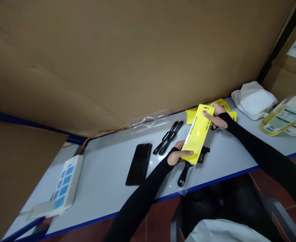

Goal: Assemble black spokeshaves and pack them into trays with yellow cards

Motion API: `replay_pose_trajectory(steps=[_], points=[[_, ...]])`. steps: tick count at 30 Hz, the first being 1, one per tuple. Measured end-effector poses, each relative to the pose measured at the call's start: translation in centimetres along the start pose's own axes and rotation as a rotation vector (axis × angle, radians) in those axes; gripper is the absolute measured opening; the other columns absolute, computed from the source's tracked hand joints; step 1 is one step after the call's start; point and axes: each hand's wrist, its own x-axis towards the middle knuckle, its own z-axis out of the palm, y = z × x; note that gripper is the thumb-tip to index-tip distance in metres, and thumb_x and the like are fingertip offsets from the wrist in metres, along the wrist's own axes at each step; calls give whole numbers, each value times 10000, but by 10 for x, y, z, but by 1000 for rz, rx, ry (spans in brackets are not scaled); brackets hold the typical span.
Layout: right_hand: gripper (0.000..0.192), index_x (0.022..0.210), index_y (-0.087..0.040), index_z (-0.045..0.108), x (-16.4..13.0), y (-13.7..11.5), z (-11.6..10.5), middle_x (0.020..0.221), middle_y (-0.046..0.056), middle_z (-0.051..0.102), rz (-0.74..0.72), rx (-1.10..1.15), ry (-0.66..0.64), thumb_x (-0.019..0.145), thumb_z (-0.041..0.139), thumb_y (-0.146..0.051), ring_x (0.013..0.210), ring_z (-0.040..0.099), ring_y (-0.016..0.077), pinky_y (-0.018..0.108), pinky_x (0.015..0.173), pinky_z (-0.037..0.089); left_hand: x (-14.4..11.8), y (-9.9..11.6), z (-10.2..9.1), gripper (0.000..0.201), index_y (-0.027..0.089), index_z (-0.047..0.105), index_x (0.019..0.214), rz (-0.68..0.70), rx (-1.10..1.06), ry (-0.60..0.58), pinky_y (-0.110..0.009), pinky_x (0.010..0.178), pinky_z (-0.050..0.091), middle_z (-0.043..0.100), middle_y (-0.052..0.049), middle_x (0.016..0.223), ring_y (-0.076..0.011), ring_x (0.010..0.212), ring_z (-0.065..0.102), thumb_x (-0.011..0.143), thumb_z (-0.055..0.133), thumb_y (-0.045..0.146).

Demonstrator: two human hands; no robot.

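As both hands [180, 155] grip it, yellow card [197, 134] near table edge [213, 182].

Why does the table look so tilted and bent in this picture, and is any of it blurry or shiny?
Head view: the wide lens and tipped head slant the table and bow its edges. The yellow card held by the left hand and right hand is fairly sharp; its print is unreadable. The black phone shows a faint sheen, and the power strip is soft near the corner.
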Motion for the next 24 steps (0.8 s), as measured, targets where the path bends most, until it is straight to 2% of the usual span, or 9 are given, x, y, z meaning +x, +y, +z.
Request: replay_pose_trajectory(steps=[3,5,8,12,15,19,24], points=[[561,1026,-271,480,-10,5,23,730,5,738,77,-33,-193,875,694,-767,388,565,128,248,293,439,4,-3,0,682,74,778,1157,18,-169,77,-316,568,563,806,-153,906,-271,685,749,641,916,498],[539,1097,-261,531,-17,6,33,696,9,722,124,-77,-269,914,659,-752,406,591,139,244,295,451,6,-6,-2,661,75,785,1130,22,-226,129,-364,665,608,808,-152,910,-315,772,777,655,906,517],[537,1170,-251,573,-23,5,38,718,21,730,120,-108,-291,922,676,-716,484,662,163,231,309,470,8,-10,-5,637,86,796,1092,29,-260,188,-386,696,626,813,-134,909,-347,853,787,676,892,558],[495,1100,-244,579,-25,0,34,841,37,768,96,-37,-327,867,787,-628,538,692,161,234,340,507,7,-12,-6,614,90,806,1070,25,-302,238,-406,738,647,821,-125,922,-359,888,793,683,892,559],[538,1140,-241,535,-23,-3,34,851,52,784,162,69,-329,860,803,-614,531,703,181,283,373,559,6,-10,-6,605,79,796,1117,56,-275,189,-415,756,644,822,-145,971,-369,902,796,715,873,524],[699,1190,-244,506,-19,-2,36,852,66,793,230,207,-304,735,935,-557,584,742,228,350,425,635,8,-6,-8,710,79,745,1239,93,-218,94,-400,749,630,820,-167,1036,-366,892,797,665,901,466],[720,1171,-202,572,-19,8,41,929,105,817,356,278,-424,682,984,-531,629,771,233,333,470,666,11,-9,-10,820,106,681,1338,117,-164,102,-368,722,614,809,-176,1130,-387,987,786,623,941,415]])
